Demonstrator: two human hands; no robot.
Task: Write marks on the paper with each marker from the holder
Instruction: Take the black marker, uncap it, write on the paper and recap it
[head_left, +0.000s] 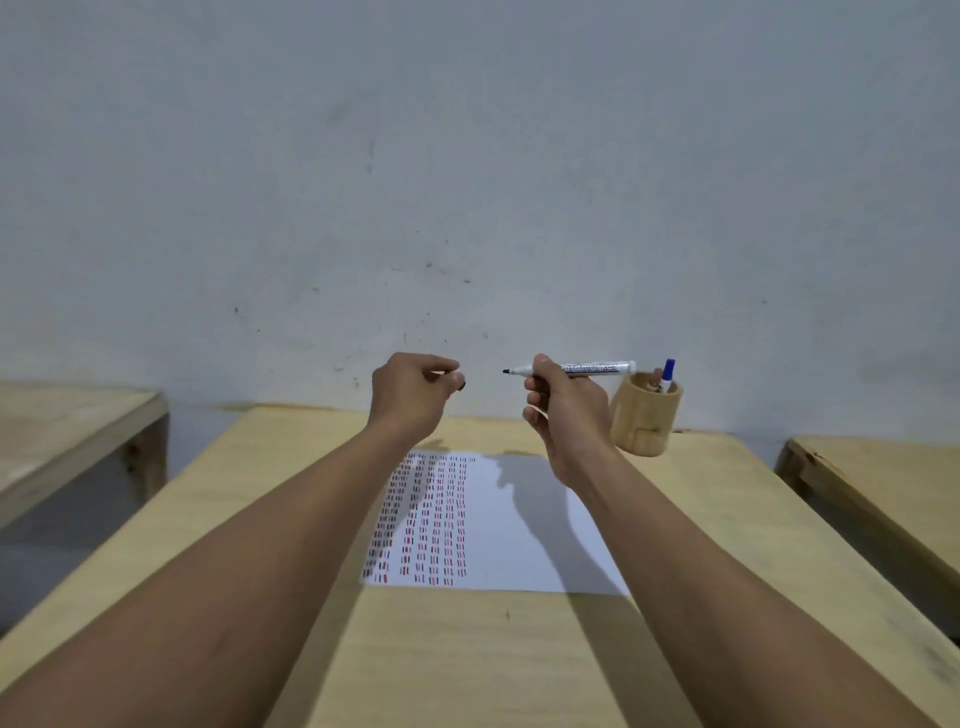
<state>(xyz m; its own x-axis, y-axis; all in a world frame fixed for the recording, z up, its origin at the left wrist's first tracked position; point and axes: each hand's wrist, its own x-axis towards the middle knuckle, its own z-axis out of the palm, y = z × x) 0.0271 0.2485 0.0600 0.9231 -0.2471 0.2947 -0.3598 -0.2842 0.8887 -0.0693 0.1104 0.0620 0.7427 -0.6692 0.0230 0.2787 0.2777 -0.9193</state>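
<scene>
The right hand (563, 410) holds a white-barrelled marker (576, 368) level above the far edge of the desk (467, 665), its fingers wrapped round the barrel and the bare black tip pointing left. The left hand (413, 395) hangs just beside that tip but apart from it, fingers pinched shut on something small and dark — by its place and colour probably the marker's cap (461, 385), though it is too small to be sure.

So the step in hand looks like uncapping: the marker is ready to write, but nothing touches the sheet yet. The paper (519, 540) lies flat in the middle of the desk, nearer the far edge. Its left half is already filled with columns of short red and dark strokes, while its right half is blank and partly under the shadow of the arm.

The wooden holder (644, 415) stands near the far right corner, just behind the right hand, with a blue-capped marker (668, 373) upright in it — at least that one appears left to use.

The next move calls for lowering the tip to the paper, likely just right of the last column, and keeping the cap at hand for closing afterwards.
</scene>
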